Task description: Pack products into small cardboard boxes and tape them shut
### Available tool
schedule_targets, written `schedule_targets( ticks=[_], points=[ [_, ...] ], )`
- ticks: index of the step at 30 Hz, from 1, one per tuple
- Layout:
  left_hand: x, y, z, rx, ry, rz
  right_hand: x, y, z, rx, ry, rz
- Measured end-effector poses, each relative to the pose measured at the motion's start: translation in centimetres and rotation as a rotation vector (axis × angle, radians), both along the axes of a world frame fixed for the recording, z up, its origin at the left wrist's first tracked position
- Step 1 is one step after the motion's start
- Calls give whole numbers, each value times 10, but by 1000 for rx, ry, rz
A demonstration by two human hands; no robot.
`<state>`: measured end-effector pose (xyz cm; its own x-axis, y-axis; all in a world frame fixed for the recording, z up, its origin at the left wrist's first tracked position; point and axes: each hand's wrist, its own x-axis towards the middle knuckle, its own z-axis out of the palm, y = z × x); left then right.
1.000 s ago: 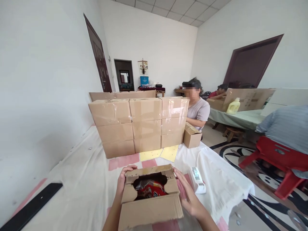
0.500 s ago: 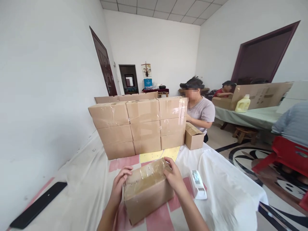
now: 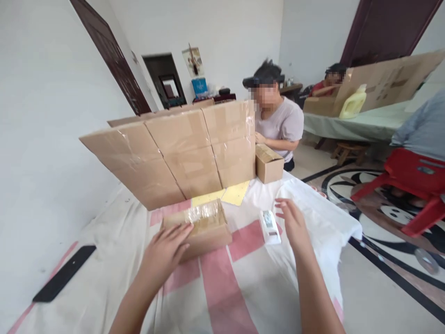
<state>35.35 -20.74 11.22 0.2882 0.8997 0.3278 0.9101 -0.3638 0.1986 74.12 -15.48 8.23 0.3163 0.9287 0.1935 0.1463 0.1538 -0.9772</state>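
A small cardboard box (image 3: 208,234), its top sealed with shiny clear tape, lies on the cloth-covered table in front of me. My left hand (image 3: 168,248) rests over its left end, fingers stretched out and holding nothing. To the right, my right hand (image 3: 291,221) hovers with fingers apart beside a white handheld device with a small display (image 3: 270,227); it appears not to touch it. What the device is, I cannot tell.
Cardboard boxes stacked in a wall (image 3: 181,153) stand behind the box. Another box (image 3: 270,164) sits at the table's far right, near a co-worker (image 3: 278,116). A black flat object (image 3: 66,273) lies at left. A red chair (image 3: 410,181) stands beyond the right edge.
My right hand has let go of the box and moved right to beside the white device. My left hand now lies flatter on the box. The view has tilted down and shifted.
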Motion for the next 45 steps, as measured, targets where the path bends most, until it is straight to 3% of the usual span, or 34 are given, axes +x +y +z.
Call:
schedule_targets(
  ticks=[4, 8, 9, 12, 15, 18, 21, 26, 32, 41, 45],
  points=[
    [3, -3, -5, 44, -77, 57, 35, 10, -14, -136, 111, -31],
    [47, -14, -43, 313, -488, 160, 33, 18, -25, -232, 122, 75],
    [65, -14, -55, 337, -576, 124, 30, 18, -25, -220, 67, 90],
    [129, 1, -76, 56, -501, -218, 23, 14, -19, -128, -105, 164],
    [187, 38, -72, -106, -302, -379, 18, 8, -11, -127, -124, 273],
    [216, 75, -69, -191, -208, -476, 18, 4, -7, -187, -72, 299],
    [220, 89, -81, -269, -232, -481, 21, 3, -7, -225, 18, 321],
    [217, 85, -99, -265, -296, -458, 19, 8, -12, -233, 134, 320],
    [220, 83, -98, -261, -315, -442, 9, 7, -12, -236, 258, 170],
    [224, 81, -101, -266, -321, -418, -5, 3, -8, -151, 51, 192],
    [225, 80, -98, -298, -328, -397, -5, 7, -9, -108, 100, 96]
  ],
)
